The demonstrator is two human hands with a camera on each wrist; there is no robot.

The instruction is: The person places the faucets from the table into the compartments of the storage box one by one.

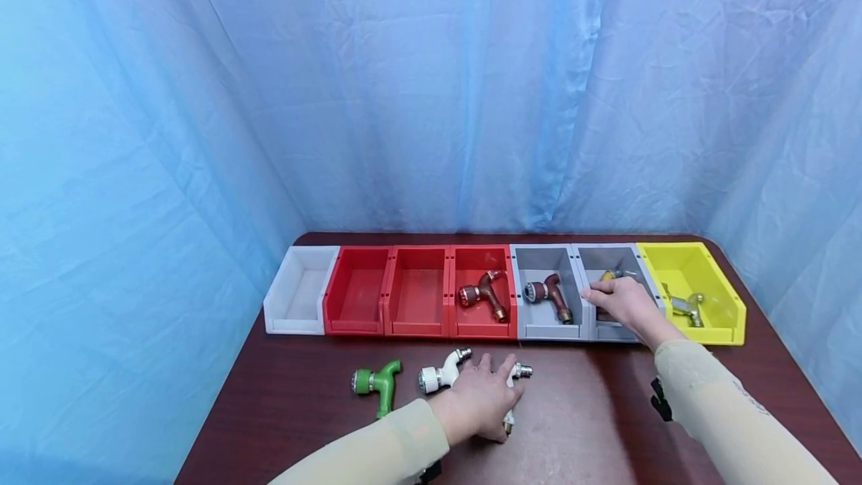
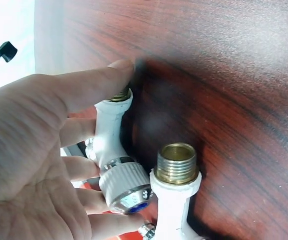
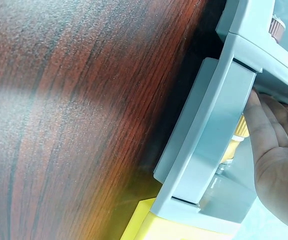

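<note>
My left hand [image 1: 480, 399] is spread low over the table, with straight fingers across a white tap [image 2: 108, 132]. Its thumb is right at that tap's brass threaded end in the left wrist view, and the ribbed white knob lies near the fingertips. A second white tap [image 1: 450, 370] lies just left of the hand, and further left is a green tap [image 1: 384, 388]. My right hand [image 1: 629, 307] reaches over the right-hand grey bin [image 1: 614, 332], fingers extended and holding nothing visible. Inside that bin, a yellow-handled tap [image 3: 231, 149] lies beside the fingers, partly hidden.
A row of bins spans the back: a white bin [image 1: 294, 326], several red ones, two grey and a yellow bin [image 1: 723, 335]. Dark red taps lie in the rightmost red bin and left grey bin; a metallic tap [image 1: 688, 308] lies in the yellow one. Blue curtains hang behind.
</note>
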